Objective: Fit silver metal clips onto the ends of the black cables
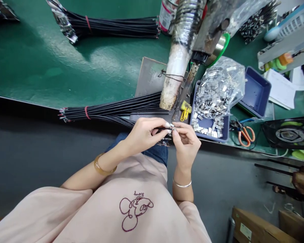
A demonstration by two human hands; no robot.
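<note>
Close to the table's front edge, my left hand [148, 132] pinches the end of a black cable between thumb and forefinger. My right hand [187, 139] meets it there, its fingertips closed on a small silver metal piece [172, 128] at the cable's end. How the piece sits on the cable is hidden by the fingers. Beside my left hand lies a bundle of black cables [111, 107] with a red band, its stripped coloured wire ends pointing left. To the right of my hands stands a blue tray [226, 134] of small silver metal pieces, partly in a clear plastic bag [224, 76].
A flexible duct [176, 60] with a whitish end hangs low over a grey board [148, 77], beside a soldering-iron-like tool [190, 79]. Another banded cable bundle [121, 27] lies behind. Rightward are orange-handled pliers [247, 136], a second blue tray [255, 89] and a fan [290, 134].
</note>
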